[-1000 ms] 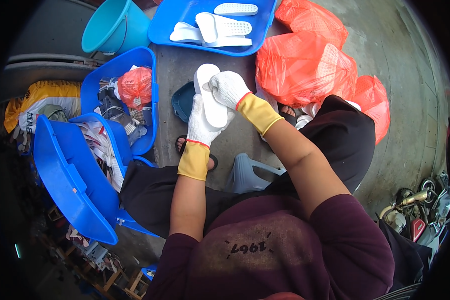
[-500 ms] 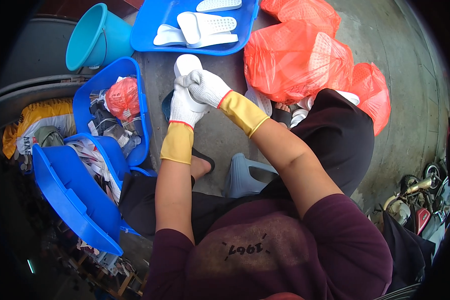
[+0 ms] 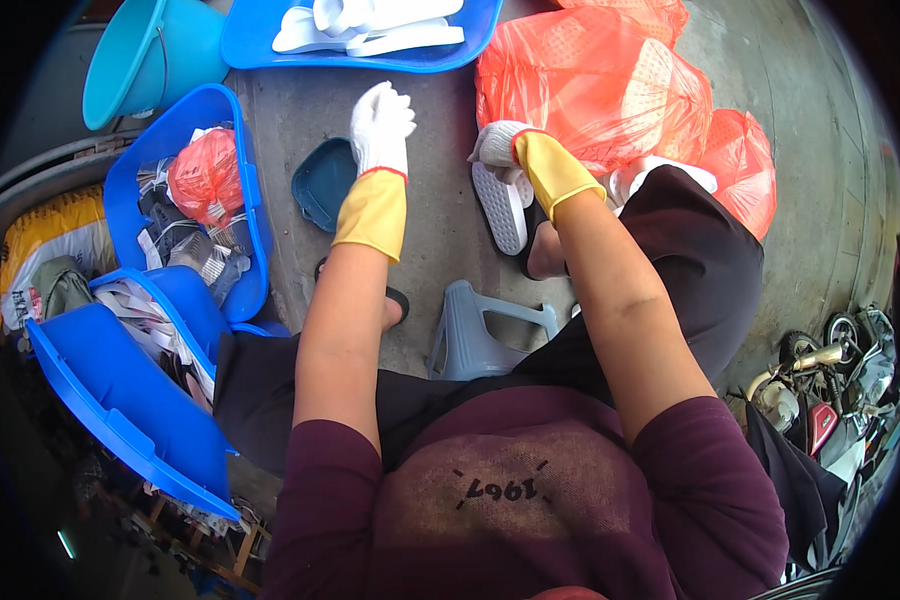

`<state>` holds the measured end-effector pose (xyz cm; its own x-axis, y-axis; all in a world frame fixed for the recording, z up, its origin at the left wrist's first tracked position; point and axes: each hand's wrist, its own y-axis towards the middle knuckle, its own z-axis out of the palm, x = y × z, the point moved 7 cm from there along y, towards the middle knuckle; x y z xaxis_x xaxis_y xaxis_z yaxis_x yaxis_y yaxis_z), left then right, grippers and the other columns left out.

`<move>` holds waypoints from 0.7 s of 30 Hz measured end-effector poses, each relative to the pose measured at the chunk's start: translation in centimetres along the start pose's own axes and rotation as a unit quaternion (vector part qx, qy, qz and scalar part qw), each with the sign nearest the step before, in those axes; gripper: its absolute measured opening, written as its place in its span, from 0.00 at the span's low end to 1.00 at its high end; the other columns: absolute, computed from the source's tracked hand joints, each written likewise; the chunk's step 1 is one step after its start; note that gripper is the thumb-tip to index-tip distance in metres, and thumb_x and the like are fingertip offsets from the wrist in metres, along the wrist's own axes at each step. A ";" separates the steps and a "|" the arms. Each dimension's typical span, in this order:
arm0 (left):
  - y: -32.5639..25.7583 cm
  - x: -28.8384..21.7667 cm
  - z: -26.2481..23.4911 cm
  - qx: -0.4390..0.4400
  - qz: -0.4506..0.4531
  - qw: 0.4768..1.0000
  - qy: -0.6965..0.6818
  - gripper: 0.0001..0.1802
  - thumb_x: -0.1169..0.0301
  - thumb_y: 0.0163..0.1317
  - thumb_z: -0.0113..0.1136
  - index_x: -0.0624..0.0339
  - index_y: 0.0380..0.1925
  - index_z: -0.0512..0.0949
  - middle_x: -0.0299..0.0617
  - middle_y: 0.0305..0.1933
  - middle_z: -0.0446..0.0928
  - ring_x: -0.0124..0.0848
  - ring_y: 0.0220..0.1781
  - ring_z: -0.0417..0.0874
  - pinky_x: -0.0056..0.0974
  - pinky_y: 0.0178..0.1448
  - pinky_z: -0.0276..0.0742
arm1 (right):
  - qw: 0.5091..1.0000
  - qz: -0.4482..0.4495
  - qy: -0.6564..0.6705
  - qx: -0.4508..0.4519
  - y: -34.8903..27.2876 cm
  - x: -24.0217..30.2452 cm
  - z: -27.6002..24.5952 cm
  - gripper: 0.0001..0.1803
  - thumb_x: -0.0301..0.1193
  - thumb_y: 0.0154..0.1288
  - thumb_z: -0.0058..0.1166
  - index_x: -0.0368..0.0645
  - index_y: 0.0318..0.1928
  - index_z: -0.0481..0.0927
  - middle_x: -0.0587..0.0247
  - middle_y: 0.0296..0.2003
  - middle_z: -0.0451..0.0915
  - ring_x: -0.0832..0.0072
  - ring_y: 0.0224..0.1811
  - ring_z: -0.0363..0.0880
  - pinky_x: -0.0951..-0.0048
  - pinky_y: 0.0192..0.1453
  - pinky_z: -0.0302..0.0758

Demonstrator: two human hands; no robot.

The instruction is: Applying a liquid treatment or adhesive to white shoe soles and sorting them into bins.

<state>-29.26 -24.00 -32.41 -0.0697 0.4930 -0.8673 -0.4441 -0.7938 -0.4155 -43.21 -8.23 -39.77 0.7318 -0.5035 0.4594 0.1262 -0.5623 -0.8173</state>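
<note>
My right hand point(image 3: 500, 148), in a white knit glove with a yellow cuff, is closed at the top end of a white slide slipper point(image 3: 500, 212). The slipper's dotted footbed faces up, beside my foot. My left hand point(image 3: 381, 128), gloved the same way, hangs over the floor below the blue tray point(image 3: 360, 62), its fingers curled in and nothing visible in them. Several white slippers point(image 3: 410, 38) lie in that tray. Large red plastic bags point(image 3: 595, 95) with white slippers showing through stand just beyond my right hand.
At the left stand a turquoise bucket point(image 3: 135, 65), a blue bin point(image 3: 253, 200) of packaging scraps with a red bag, and another blue bin point(image 3: 140, 410). A dark teal basin point(image 3: 322, 185) and grey-blue stool point(image 3: 470, 335) are on the floor. A motorcycle point(image 3: 820, 400) is at the right.
My hands have come apart, and the white slipper they held together is out of them. My right hand has moved right and down onto another slipper. The view has shifted slightly.
</note>
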 end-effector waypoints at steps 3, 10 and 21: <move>-9.1 12.6 1.5 0.074 -0.218 0.943 0.239 0.25 0.61 0.76 0.56 0.60 0.69 0.74 0.47 0.50 0.84 0.34 0.39 0.85 0.41 0.44 0.85 | 0.993 0.086 0.007 0.079 1.6 -2.4 3.9 0.20 0.39 0.72 0.60 0.42 0.58 0.87 0.57 0.56 0.88 0.65 0.57 0.88 0.65 0.62 0.82; -16.1 21.5 -0.5 0.048 -0.350 0.925 0.138 0.35 0.53 0.71 0.55 0.53 0.75 0.70 0.49 0.60 0.83 0.37 0.48 0.84 0.45 0.52 0.83 | 0.917 0.279 0.069 -0.276 -1.1 0.4 5.5 0.21 0.36 0.71 0.61 0.51 0.63 0.85 0.60 0.58 0.88 0.62 0.61 0.87 0.55 0.64 0.82; -15.4 19.1 0.9 0.137 -0.271 0.888 0.347 0.59 0.36 0.57 0.67 0.63 0.80 0.59 0.67 0.75 0.70 0.55 0.77 0.73 0.50 0.76 0.70 | 0.919 0.274 -0.076 -0.271 5.2 -6.3 9.3 0.17 0.35 0.72 0.58 0.49 0.58 0.87 0.55 0.48 0.90 0.60 0.51 0.90 0.48 0.53 0.85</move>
<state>-24.54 -2.01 -42.36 0.7441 0.3626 -0.5611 -0.4526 -0.3441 -0.8226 -40.96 -1.91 -50.13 0.6756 -0.7350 -0.0576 -0.6126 -0.5161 -0.5987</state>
